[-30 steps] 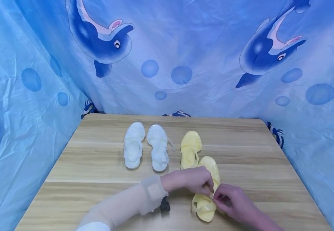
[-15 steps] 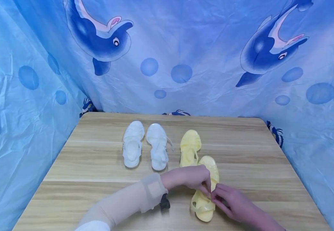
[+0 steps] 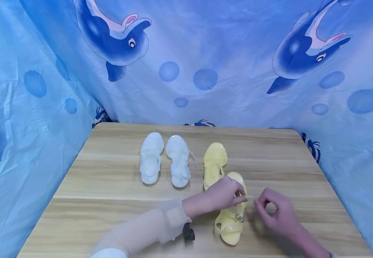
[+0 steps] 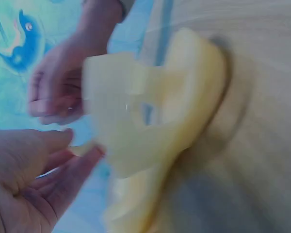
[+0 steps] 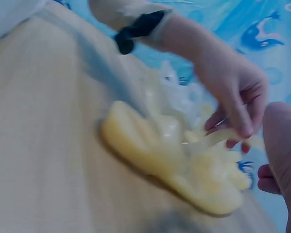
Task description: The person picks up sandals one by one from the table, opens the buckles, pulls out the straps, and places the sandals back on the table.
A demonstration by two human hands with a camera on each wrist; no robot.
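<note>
A yellow jelly sandal lies toe-away on the table, its buckle showing at the side. My left hand reaches over it and pinches the sandal's thin strap between thumb and fingers. The strap's free end sticks out past those fingertips. To the right of the sandal, my right hand is raised with curled fingers, thumb and forefinger tips together. Its fingertips are close to the strap end but appear apart from it. Blur softens both wrist views.
The other yellow sandal lies just behind, partly covered by my left hand. Two white sandals, a left one and a right one, stand farther left on the wooden table. A blue dolphin-print curtain surrounds the table.
My right hand has drawn away from the buckle, up and to the right. The left hand has shifted slightly up and right with the strap, leaving the buckle in sight.
</note>
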